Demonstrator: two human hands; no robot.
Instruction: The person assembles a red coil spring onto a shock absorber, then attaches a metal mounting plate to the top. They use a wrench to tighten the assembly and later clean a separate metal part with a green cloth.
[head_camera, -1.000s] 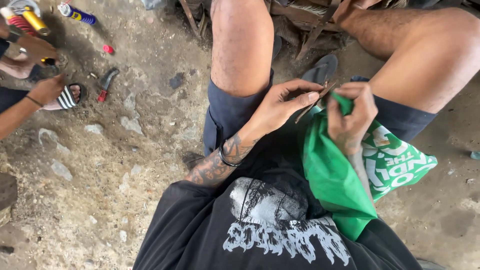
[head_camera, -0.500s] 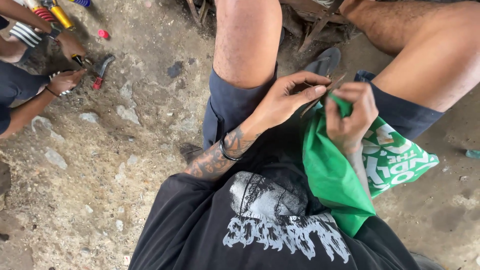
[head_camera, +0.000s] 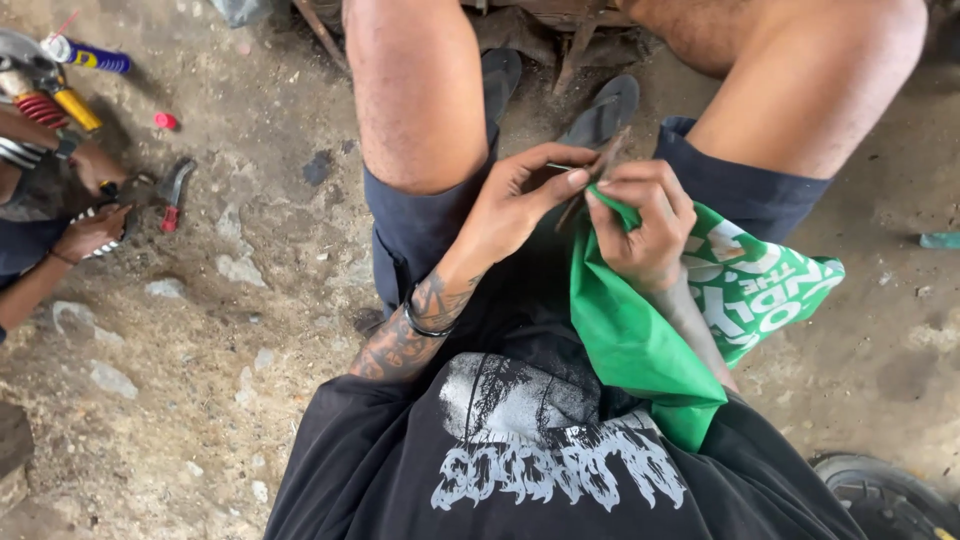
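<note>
Unmoved since before: both hands' grip on thin brown stick (head_camera: 596, 165) above green bag (head_camera: 640, 340).

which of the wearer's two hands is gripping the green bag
The right hand: its fingers are bunched around the top of the green bag. The left hand, the one with the tattooed forearm and dark wristband, only pinches the thin brown piece.

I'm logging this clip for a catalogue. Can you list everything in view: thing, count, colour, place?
thin dark rusty metal piece: one, brown, held between both hands
green plastic bag with white print: one, in the lap, gripped by the right hand
dark flip-flops: two, by the feet
red-handled tool: one, ground at left
blue and yellow spray can: one, top left
co-worker's hands: two, left edge
left hand: on the metal piece
right hand: holding bag and piece
</note>
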